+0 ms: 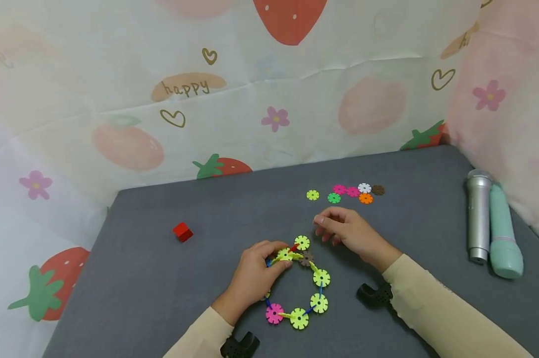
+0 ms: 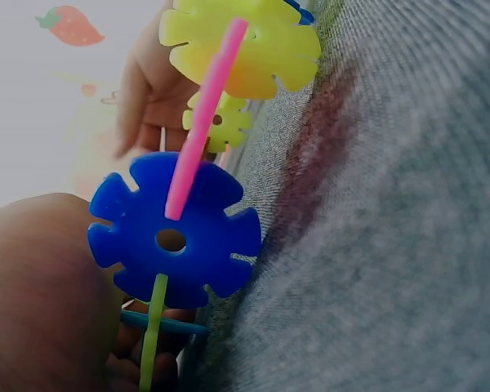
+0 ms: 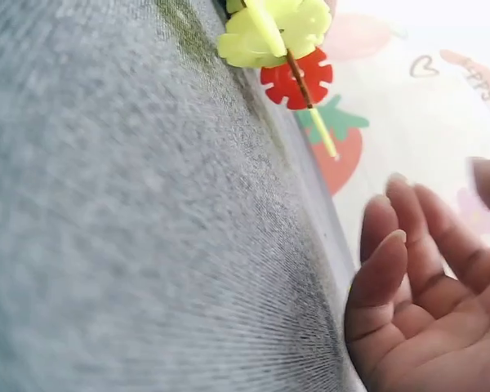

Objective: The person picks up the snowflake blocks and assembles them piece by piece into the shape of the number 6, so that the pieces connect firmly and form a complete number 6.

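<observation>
My left hand (image 1: 257,266) pinches the upper left of a ring of interlocking snowflake discs (image 1: 299,318) between thumb and fingers. Mostly yellow-green, the ring also has a pink disc (image 1: 274,313), a brown disc (image 1: 306,258) and blue ones seen edge-on. A yellow-green disc (image 1: 302,242) sticks up from the top, joined by a red piece. Close in the left wrist view are a blue disc (image 2: 135,214) and a yellow disc (image 2: 204,49), with a pink one between them. My right hand (image 1: 347,233) hovers right of the ring's top, fingers loosely bent, holding nothing.
Loose discs in several colours, among them an orange disc (image 1: 365,199) and a green disc (image 1: 334,198), lie beyond my right hand. A red block (image 1: 182,232) sits to the left. A silver microphone (image 1: 479,219) and a mint microphone (image 1: 504,238) lie at the right edge.
</observation>
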Tool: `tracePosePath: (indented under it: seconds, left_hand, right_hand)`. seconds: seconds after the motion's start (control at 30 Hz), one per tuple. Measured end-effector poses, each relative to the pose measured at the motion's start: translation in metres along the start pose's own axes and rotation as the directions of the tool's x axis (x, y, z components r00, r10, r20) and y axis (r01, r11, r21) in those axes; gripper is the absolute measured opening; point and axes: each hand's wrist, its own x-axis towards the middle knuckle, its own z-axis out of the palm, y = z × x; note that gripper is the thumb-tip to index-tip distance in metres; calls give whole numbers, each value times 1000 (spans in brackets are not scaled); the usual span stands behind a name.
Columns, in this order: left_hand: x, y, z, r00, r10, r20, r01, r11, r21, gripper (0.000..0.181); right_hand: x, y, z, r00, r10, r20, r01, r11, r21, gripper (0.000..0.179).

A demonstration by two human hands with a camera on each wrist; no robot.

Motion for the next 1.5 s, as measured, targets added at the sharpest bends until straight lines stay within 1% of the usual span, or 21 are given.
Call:
tracePosePath:
  seconds: [0.17, 0.27, 0.5, 0.63, 0.77, 0.87, 0.97, 1.07, 1.13, 1.2, 1.27, 1.33, 1.37, 1.5]
  left_hand:
    - [0, -2, 1, 1000, -21, 10, 22, 999, -29, 29]
    - [0, -3, 2, 999, -38, 22, 39, 999, -37, 28]
    - [-2, -4, 2, 998, -48, 30, 49, 998, -39, 28]
    - [-2, -4, 3, 998, -47, 31, 48, 998, -44, 28]
    - [-2, -3, 3, 999, -40, 32, 42, 998, -45, 27]
    - [-2, -2, 3, 999, -36, 33, 38, 998, -46, 27]
    - [-1, -1, 3, 999, -36, 31, 37, 998, -50, 27]
    - [-1, -1, 2, 999, -30, 30, 32, 998, -53, 26]
    - [-1, -1, 2, 999, -27, 32, 28, 998, -52, 26]
    - [0, -1, 1, 999, -26, 35, 28, 998, -52, 26]
    - [0, -1, 1, 999, -28, 36, 30, 998, -53, 27]
    - [0, -2, 0, 999, -31, 34, 33, 998, -52, 27]
    - [0, -2, 0, 999, -32, 33, 34, 998, -51, 26]
    - [0, -3, 0, 999, -33, 31, 34, 999, -42, 26]
  right_hand:
    - [6, -2, -6, 998, -26, -61, 31, 995, 91, 49]
    - [12, -2, -9, 995, -39, -94, 51, 990, 130, 53]
    - [30, 0, -13, 987, -51, -150, 80, 978, 191, 60]
    - [42, 1, -16, 981, -61, -187, 104, 968, 229, 59]
    - [51, 2, -20, 968, -82, -238, 135, 967, 218, 61]
    - [57, 1, -23, 959, -100, -265, 151, 972, 179, 64]
    - [63, 3, -25, 957, -103, -271, 145, 979, 140, 68]
    - [68, 8, -27, 964, -79, -253, 110, 988, 112, 70]
    - [70, 11, -28, 968, -52, -245, 72, 995, 73, 68]
    - [71, 15, -28, 972, -33, -235, 37, 999, 15, 62]
    - [72, 17, -28, 976, -31, -216, 17, 998, -67, 57]
    - [75, 18, -28, 981, -42, -191, 9, 986, -167, 54]
    - [77, 18, -27, 983, -49, -176, 10, 975, -220, 54]
    - [82, 16, -25, 987, -73, -142, 10, 917, -398, 53]
